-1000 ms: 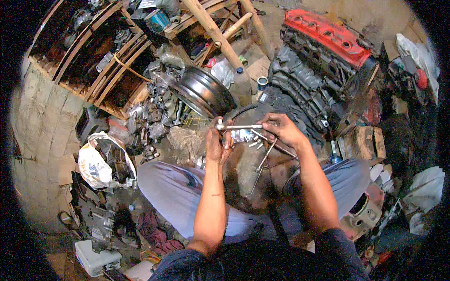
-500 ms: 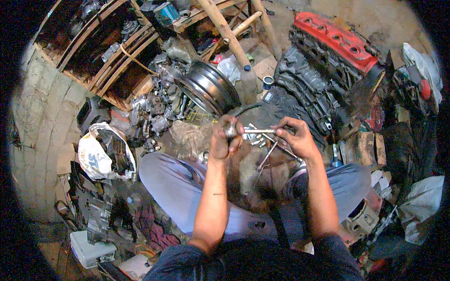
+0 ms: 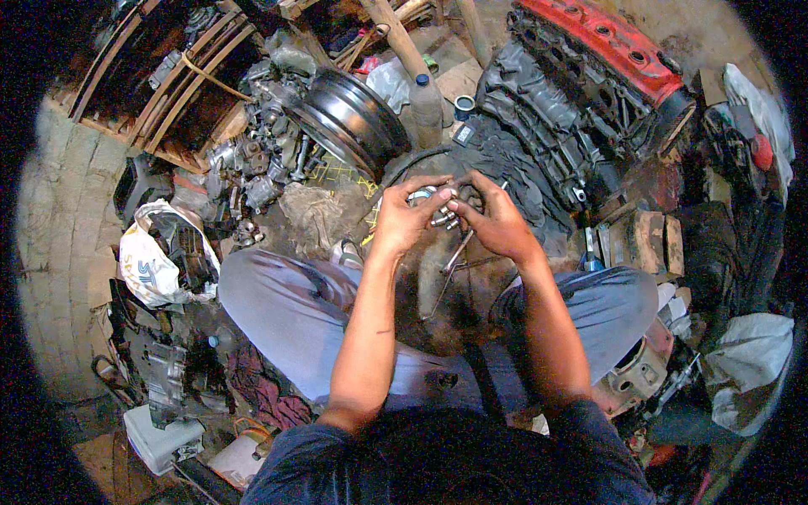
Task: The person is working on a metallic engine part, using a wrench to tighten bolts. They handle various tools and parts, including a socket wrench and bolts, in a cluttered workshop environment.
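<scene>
My left hand (image 3: pixel 402 217) and my right hand (image 3: pixel 502 220) meet in front of me, thumbs almost touching. Fingers of the left curl around a shiny rounded metal piece (image 3: pixel 420 196), mostly hidden by them. From behind my closed right hand pokes the tip of a thin metal rod (image 3: pixel 505 185); the rest of it is covered. Several small silvery sockets (image 3: pixel 447 220) show just below the thumbs. A T-handle wrench (image 3: pixel 455 257) lies beneath, its shaft slanting down to the left and its upper part behind my right hand.
Between my bent knees is the stained floor. Ahead lie a steel wheel rim (image 3: pixel 360 114), a plastic bottle (image 3: pixel 424 109) and black cloth (image 3: pixel 513 181). An engine with a red cover (image 3: pixel 610 42) stands at right. Left are metal parts (image 3: pixel 261 164) and a white bag (image 3: pixel 147 269).
My hands have come together from either end of the rod, the right moving left toward the other. The view has shifted slightly, so the surroundings sit higher and farther left.
</scene>
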A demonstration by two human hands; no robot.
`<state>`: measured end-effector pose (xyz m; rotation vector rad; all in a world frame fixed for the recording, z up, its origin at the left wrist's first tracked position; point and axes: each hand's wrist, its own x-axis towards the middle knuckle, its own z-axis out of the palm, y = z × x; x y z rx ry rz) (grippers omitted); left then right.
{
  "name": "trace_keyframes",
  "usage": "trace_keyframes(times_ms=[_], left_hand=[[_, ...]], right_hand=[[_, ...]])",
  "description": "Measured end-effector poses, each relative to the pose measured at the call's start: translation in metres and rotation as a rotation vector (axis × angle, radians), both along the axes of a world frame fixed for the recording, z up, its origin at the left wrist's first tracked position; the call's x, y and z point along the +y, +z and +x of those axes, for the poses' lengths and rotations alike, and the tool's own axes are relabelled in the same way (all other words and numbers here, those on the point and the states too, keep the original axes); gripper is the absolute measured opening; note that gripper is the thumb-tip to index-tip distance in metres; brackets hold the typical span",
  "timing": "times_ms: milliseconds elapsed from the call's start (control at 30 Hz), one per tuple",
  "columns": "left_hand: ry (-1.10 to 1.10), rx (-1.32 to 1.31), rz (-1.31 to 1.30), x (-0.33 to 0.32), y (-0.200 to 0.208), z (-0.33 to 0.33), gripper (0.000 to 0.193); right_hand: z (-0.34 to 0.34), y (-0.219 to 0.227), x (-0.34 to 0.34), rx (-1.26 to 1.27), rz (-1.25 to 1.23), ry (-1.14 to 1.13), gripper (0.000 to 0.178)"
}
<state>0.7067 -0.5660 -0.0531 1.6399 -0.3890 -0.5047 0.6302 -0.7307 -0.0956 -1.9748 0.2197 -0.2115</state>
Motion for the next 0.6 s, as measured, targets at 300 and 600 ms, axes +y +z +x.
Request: trace_keyframes(times_ms=[300,600], left_hand=[[0.276,0.213,0.016,0.017,-0.051,0.026,0.029],[0.316,0.583,0.339,0.029,-0.272,-0.009,0.018]], right_hand=[[0.017,-0.046,-0.033,0.017,0.23,-0.416,0.052],[-0.039,-0.229,-0.04,0.541,-0.021,-0.637,0.055]])
